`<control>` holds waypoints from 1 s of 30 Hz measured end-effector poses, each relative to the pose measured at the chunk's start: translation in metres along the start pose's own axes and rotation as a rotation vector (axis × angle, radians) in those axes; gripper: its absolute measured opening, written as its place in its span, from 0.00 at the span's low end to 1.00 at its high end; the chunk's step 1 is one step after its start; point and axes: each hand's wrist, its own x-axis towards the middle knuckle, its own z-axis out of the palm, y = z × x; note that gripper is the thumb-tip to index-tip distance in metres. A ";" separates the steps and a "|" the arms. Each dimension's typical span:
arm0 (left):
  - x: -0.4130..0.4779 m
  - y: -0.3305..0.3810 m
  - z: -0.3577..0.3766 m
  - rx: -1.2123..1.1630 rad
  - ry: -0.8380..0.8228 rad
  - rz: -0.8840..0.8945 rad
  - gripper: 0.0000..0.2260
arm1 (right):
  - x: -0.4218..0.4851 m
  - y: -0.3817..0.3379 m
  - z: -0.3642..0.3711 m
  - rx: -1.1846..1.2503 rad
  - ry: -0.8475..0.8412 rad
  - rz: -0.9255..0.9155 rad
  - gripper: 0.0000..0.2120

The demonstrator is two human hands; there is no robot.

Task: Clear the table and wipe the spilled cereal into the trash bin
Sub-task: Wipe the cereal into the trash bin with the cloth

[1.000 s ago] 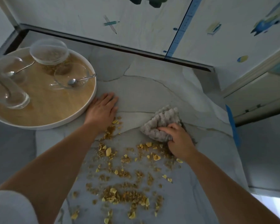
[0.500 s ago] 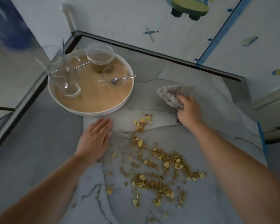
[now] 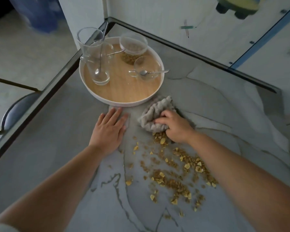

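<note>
Spilled cereal [image 3: 172, 174] lies scattered over the grey marble table [image 3: 57, 148], mostly under and left of my right forearm. My right hand [image 3: 175, 127] grips a crumpled grey cloth [image 3: 155, 114] and presses it on the table at the top edge of the spill, just below the tray. My left hand [image 3: 110, 131] lies flat on the table with straight fingers, left of the cloth and holding nothing. A round tray [image 3: 97, 93] with a white rim and wooden floor holds a tall glass [image 3: 94, 56] with a long spoon, a glass cup [image 3: 146, 68] with a spoon, and a clear bowl [image 3: 133, 43].
The table's dark left edge [image 3: 45, 91] runs diagonally, with a chair seat [image 3: 17, 109] and floor beyond it. A white decorated wall [image 3: 199, 27] closes the far side. A blurred blue object [image 3: 38, 12] stands on the floor at the top left.
The view swung left. My right hand brought the cloth back from the far table toward the tray and the top of the spill. My left hand stayed flat on the table.
</note>
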 end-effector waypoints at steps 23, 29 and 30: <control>-0.143 -0.038 0.015 -0.081 0.156 -0.442 0.29 | 0.026 -0.149 0.047 -0.163 -0.116 -0.297 0.25; -0.143 -0.032 0.018 -0.077 0.181 -0.469 0.29 | -0.026 -0.104 0.041 -0.228 -0.371 -0.446 0.25; -0.144 -0.029 0.020 -0.079 0.184 -0.490 0.28 | -0.037 -0.094 0.039 -0.238 -0.393 -0.448 0.25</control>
